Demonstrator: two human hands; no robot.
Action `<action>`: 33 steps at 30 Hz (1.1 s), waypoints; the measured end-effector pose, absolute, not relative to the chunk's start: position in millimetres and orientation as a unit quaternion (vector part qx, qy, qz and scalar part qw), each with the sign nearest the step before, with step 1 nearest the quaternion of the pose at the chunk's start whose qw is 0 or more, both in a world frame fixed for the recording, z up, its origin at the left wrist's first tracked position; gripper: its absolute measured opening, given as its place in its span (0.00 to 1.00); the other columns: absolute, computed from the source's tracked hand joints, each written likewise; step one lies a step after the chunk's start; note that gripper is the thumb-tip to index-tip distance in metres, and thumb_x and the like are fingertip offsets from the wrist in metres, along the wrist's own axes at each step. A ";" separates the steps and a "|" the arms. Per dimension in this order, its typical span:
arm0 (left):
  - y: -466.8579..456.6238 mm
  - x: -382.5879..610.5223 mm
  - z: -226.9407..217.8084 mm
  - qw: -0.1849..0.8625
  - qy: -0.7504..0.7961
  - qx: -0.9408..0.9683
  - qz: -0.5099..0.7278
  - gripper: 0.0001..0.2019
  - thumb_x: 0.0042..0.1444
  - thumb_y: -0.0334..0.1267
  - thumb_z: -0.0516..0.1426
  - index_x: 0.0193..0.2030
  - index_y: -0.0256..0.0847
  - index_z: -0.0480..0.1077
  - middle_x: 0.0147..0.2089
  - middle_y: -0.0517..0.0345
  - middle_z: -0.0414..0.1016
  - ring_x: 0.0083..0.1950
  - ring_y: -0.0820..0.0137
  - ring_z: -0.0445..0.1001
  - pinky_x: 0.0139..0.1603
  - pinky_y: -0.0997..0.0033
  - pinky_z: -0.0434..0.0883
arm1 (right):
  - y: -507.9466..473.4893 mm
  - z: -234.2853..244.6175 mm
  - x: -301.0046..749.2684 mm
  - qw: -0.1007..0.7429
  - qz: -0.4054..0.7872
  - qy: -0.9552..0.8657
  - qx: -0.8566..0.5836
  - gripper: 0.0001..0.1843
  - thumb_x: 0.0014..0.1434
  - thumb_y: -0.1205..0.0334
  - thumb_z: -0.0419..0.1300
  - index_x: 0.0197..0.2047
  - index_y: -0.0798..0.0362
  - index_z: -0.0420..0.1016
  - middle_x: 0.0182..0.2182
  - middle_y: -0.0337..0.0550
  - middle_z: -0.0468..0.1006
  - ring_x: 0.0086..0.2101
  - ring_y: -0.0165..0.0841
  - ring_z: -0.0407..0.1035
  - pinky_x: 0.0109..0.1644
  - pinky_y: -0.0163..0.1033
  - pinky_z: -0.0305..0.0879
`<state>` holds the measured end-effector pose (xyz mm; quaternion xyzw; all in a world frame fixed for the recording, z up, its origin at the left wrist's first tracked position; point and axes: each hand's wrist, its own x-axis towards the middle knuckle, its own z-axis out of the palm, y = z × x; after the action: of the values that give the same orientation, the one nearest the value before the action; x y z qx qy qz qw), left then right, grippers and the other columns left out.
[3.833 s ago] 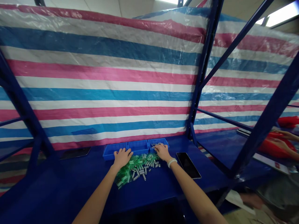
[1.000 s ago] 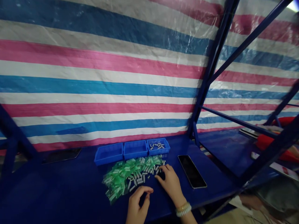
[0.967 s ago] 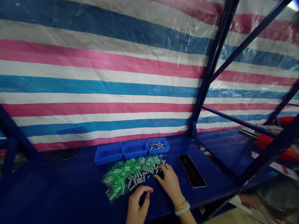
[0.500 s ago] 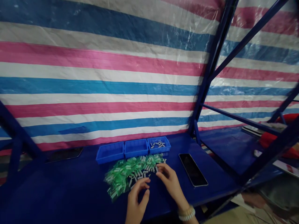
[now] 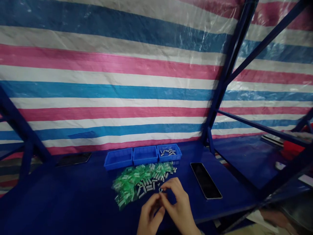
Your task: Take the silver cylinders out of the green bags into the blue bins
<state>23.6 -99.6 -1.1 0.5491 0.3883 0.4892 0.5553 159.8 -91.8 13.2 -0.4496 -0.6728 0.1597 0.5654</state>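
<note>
My left hand [image 5: 150, 215] and my right hand [image 5: 178, 205] meet low in the middle, just in front of a pile of small green plastic bags [image 5: 132, 181] mixed with small silver cylinders [image 5: 149, 185]. The fingertips of both hands are pinched together around one small silver cylinder [image 5: 160, 189], held above the blue tabletop [image 5: 73, 202]. Three small blue trays stand in a row behind the pile: the left tray [image 5: 118, 159] and the middle tray [image 5: 145, 155] look bare, the right tray [image 5: 169, 152] holds several silver cylinders.
A black phone [image 5: 206, 180] lies face up to the right of the pile. Another dark phone [image 5: 73, 159] lies at the back left. A striped tarp [image 5: 122, 81] closes the back. Blue steel rack posts [image 5: 220, 88] stand at right and left.
My right hand lifted from the pile and drew back toward me; my left hand rose to meet it. Both now pinch a small silver cylinder together. The view shifted slightly left.
</note>
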 end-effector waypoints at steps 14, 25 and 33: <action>-98.1 17.0 -13.1 0.498 0.399 0.540 0.549 0.19 0.55 0.40 0.61 0.54 0.44 0.74 0.53 0.48 0.76 0.52 0.59 0.75 0.53 0.66 0.72 | -84.8 -13.6 151.8 0.614 0.329 -0.564 -0.443 0.04 0.58 0.67 0.60 0.39 0.51 0.73 0.32 0.41 0.75 0.35 0.34 0.72 0.40 0.35 0.68; -77.9 10.9 -35.7 0.385 0.388 0.665 0.509 0.15 0.56 0.31 0.54 0.49 0.43 0.75 0.45 0.52 0.80 0.46 0.62 0.78 0.51 0.63 0.73 | -23.1 -6.5 189.1 0.636 0.274 -0.562 -0.452 0.11 0.63 0.56 0.57 0.45 0.52 0.74 0.39 0.47 0.80 0.40 0.39 0.75 0.46 0.42 0.71; -81.9 18.8 -26.1 0.364 0.383 0.711 0.464 0.12 0.55 0.28 0.52 0.39 0.41 0.76 0.36 0.55 0.79 0.39 0.65 0.78 0.43 0.67 0.73 | 41.1 4.8 229.1 0.464 -0.005 -0.713 -0.526 0.18 0.61 0.66 0.54 0.55 0.55 0.70 0.49 0.54 0.73 0.50 0.44 0.66 0.54 0.52 0.64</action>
<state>18.8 -81.9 -26.1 0.7111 0.3826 0.4638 0.3644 229.1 41.1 4.8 -0.5256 -0.7128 -0.0050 0.4644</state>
